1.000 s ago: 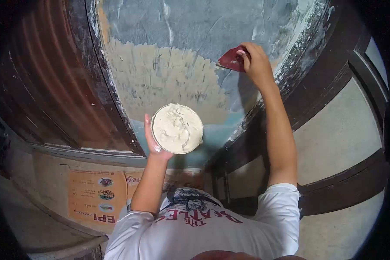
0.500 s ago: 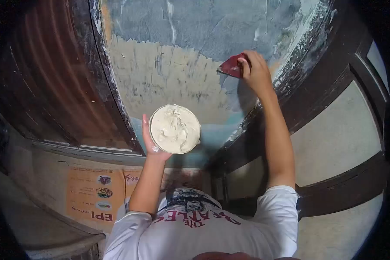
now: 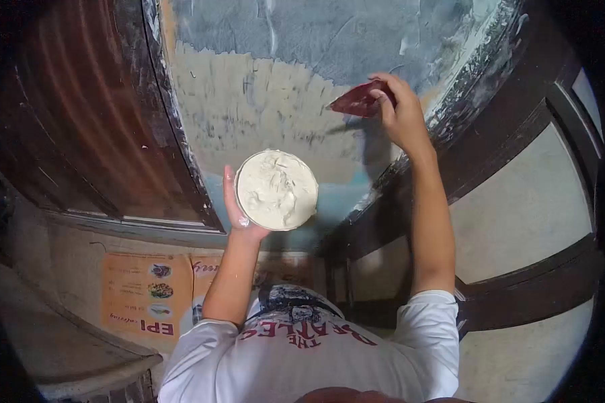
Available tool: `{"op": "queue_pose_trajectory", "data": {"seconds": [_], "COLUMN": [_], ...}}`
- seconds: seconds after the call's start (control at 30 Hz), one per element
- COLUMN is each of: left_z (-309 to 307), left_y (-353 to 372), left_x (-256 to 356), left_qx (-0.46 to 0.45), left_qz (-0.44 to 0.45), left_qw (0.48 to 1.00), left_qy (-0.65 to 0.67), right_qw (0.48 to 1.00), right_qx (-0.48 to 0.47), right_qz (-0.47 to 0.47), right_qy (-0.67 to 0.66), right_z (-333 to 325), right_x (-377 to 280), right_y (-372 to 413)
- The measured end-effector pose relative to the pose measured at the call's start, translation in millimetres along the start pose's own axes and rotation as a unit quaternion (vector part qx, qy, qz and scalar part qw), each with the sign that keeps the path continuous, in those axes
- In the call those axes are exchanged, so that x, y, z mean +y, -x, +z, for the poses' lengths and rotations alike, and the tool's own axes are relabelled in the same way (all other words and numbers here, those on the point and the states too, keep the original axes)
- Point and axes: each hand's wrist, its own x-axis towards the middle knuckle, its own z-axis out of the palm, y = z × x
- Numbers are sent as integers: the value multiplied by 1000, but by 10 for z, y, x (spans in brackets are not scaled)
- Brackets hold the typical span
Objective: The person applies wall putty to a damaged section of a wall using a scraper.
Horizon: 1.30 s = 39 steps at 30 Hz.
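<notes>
My left hand (image 3: 238, 213) holds up a round tub of cream-white putty (image 3: 277, 190), its fingers wrapped about the side and underneath. The putty's surface is swirled and uneven. Between the thumb and fingers of my right hand (image 3: 405, 111) is a dark red putty scraper (image 3: 357, 99), its edge pointing left. The scraper overlaps the upper right part of a beige putty coat on the wall (image 3: 255, 101). Above that coat the wall is blue-grey with a few white streaks.
Dark wooden panelling (image 3: 87, 121) stands on the left, and a dark frame with pale panels (image 3: 517, 195) on the right. White smears run along the wall's right edge (image 3: 474, 67). An orange printed banner (image 3: 138, 295) lies low on the left.
My right hand has turned the scraper and brought it slightly left over the coat. The beige coat now reaches farther right. My left hand and the tub are a little higher and farther right.
</notes>
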Motion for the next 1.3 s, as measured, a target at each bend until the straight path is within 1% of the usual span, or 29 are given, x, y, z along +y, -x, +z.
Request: {"op": "queue_pose_trajectory", "data": {"seconds": [0.1,0.13,0.2,0.27,0.33,0.37,0.43,0.53,0.6,0.63,0.67,0.7,0.73,0.87,0.93,1.0,1.03,1.1,1.13,1.2,1.27,1.3], "left_z": [-78,-93,-109,-85,-69,-103,-93,-83,-71,-82,-71,-12,20,-60,12,20,32,53,51,48,-18,-49], "left_y": [-36,-41,-65,-60,-50,-52,-30,-3,15,21,32,45,54,15,38,29,38,54,52,49,28,17], "left_x": [-9,-8,-5,-2,4,20,30,29,30,27,16,-3,-12,-53,-84,-88,-86,-71,-67,-59,-47,-47], "left_qx": [-14,-13,-23,-23,-23,-25,-27,-16,-33,-83,-84,-66,-47,-48,-47,-88,-87,-39,-38,-11,-22,-49], "left_qz": [4,3,10,11,13,11,14,22,19,9,8,5,1,-2,-5,-20,-20,-18,-17,-1,-8,-11], "left_qw": [1000,1000,1000,1000,1000,999,999,999,999,996,996,997,999,999,999,995,995,999,999,1000,1000,999], "left_qy": [16,15,12,9,7,25,26,26,25,36,36,30,25,1,21,47,47,22,22,4,8,16], "right_qw": [995,995,986,984,981,981,977,976,974,974,973,973,973,971,972,973,973,978,978,976,974,973], "right_qx": [-95,-94,-130,-107,-123,-123,-147,-135,-130,-131,-132,-124,-124,-135,-141,-117,-117,-89,-89,-115,-133,-139], "right_qz": [-38,-37,-95,-140,-145,-145,-151,-172,-184,-186,-189,-195,-195,-195,-189,-198,-198,-186,-186,-184,-183,-178], "right_qy": [-2,-2,-30,-34,-45,-46,-16,2,7,15,23,0,1,5,3,-3,-4,-14,-15,-6,-27,-42], "right_z": [122,178,322,452,506,507,485,503,532,546,562,622,637,652,659,689,693,694,679,633,635,676], "right_x": [-193,-204,-181,-218,-320,-374,-491,-601,-668,-693,-716,-706,-699,-709,-692,-652,-642,-621,-607,-599,-654,-658], "right_y": [185,234,336,446,511,536,572,648,666,675,677,680,679,666,655,654,659,667,666,662,653,667]}}
